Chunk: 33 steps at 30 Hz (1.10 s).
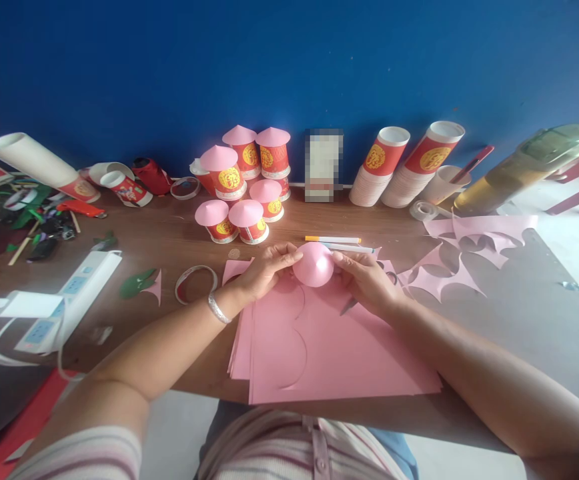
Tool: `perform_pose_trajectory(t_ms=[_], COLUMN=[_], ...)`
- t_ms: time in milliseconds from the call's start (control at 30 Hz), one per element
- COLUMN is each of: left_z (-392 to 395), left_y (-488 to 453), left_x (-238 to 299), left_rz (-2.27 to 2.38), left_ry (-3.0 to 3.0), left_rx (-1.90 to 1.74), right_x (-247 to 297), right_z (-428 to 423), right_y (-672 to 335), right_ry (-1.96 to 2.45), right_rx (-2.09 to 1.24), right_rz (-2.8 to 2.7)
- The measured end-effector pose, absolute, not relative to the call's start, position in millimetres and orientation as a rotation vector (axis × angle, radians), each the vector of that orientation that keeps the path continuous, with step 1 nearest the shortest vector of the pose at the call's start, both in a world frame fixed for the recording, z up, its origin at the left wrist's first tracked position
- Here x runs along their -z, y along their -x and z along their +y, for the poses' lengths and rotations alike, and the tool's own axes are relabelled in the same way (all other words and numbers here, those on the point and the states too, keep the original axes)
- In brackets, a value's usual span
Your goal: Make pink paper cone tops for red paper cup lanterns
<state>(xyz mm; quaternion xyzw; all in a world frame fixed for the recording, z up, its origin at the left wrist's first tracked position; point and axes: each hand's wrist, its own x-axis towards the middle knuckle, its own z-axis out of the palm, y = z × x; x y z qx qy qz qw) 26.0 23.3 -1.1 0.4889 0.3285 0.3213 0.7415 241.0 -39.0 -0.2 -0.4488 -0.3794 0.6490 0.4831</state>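
Observation:
Both my hands hold a pink paper cone (313,264) between them, above a stack of pink paper sheets (329,353). My left hand (264,270) pinches the cone's left edge with closed fingers; a silver bracelet sits on that wrist. My right hand (367,280) grips the cone's right edge, and a pair of scissors (349,305) shows partly under it. Curved cut lines mark the top sheet.
Several red paper cups with pink cone lids (242,183) stand behind. Two stacks of red cups (404,167) lean at the back right, beside a tape roll (423,211). Pink offcuts (464,253), two pens (333,240), a power strip (69,297) and a cut cup ring (195,283) lie around.

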Motion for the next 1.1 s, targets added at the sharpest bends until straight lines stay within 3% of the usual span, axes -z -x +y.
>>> perform_pose_trajectory(t_ms=[1100], left_z=[28], left_y=[-26], left_x=[6], left_rz=[0.763], left_ry=[-1.099], left_rx=[-0.757], right_x=[11], right_z=[-36], right_y=[-243], right_ry=[0.932], right_rx=[-1.655], right_rz=[-0.927])
